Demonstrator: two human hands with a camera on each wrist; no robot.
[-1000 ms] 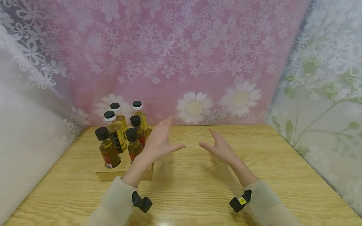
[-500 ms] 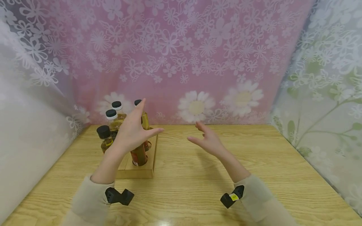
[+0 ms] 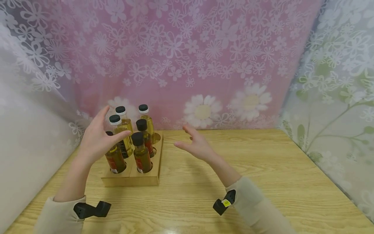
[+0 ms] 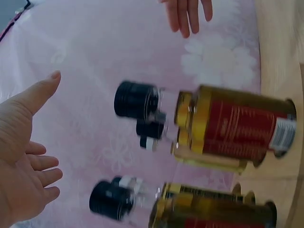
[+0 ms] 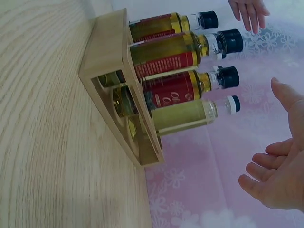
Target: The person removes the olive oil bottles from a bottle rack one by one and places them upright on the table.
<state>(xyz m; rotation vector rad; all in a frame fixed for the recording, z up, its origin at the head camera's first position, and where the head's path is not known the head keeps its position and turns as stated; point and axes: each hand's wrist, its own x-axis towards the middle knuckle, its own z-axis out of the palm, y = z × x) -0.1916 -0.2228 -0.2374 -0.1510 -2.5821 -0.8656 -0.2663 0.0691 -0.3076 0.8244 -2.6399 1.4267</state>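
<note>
Several oil bottles stand upright in the round holes of a wooden rack [image 3: 144, 181] on the left of the table. In front are dark-capped bottles with red labels, such as the front right bottle [image 3: 142, 160]; behind them are paler bottles with white-ringed necks, like the back right bottle [image 3: 149, 123]. My left hand [image 3: 94, 139] is at the rack's left side, thumb and fingers spread, overlapping the front left bottle [image 3: 115, 161] in the head view. To the right of the rack, my right hand [image 3: 198, 146] hovers with fingers extended, holding nothing. The right wrist view shows the rack's hollow side [image 5: 107, 102].
A wood-grain table [image 3: 233, 182] lies under everything. A pink flowered cloth [image 3: 187, 58] hangs behind it, with pale flowered cloths such as the right one [image 3: 336, 84] at the sides. Each wrist carries a small black camera, like the left camera [image 3: 92, 209].
My left hand has swept left across the bottles, from the rack's right side to its left. My right hand has also shifted left, closer to the rack. Rack and bottles stay in place.
</note>
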